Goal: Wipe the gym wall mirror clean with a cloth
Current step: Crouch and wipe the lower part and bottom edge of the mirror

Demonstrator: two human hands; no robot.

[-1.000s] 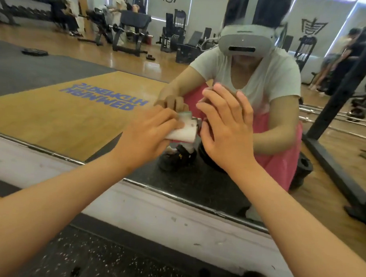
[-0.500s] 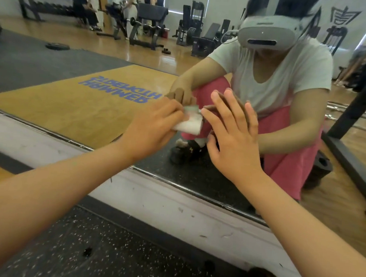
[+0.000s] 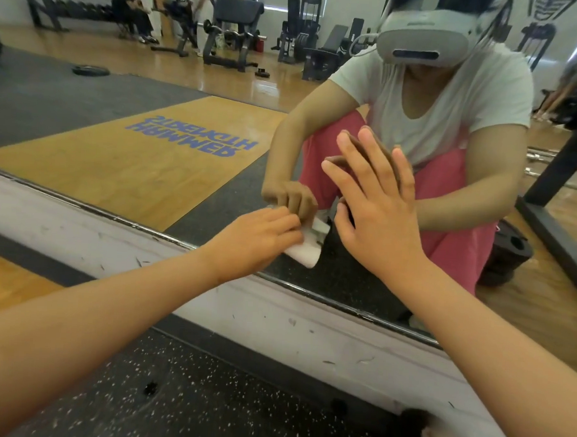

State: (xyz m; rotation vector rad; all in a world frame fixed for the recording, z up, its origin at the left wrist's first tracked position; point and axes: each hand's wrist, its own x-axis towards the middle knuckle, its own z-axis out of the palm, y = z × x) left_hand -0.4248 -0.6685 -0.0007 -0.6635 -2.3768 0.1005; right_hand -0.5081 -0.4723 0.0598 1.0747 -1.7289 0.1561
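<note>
The cloth [image 3: 307,252] is gripped in the curled fingers of the left hand [image 3: 259,240] at frame centre and pressed to the mirror [image 3: 150,144], just above its lower edge. The right hand [image 3: 377,216] is laid flat on the glass, fingers straight, holding nothing, just right of the cloth. Most of the glass is spread up and left of it.

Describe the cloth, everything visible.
The cloth is small and white, seemingly a folded pad of soft fabric or paper. The left hand covers most of it, fingers curled over it; only its lower right corner shows. It is pressed against the mirror, low, near the glass's bottom edge, meeting its own reflection. The right hand lies flat on the glass just beside it; whether the thumb touches it is unclear.
</note>
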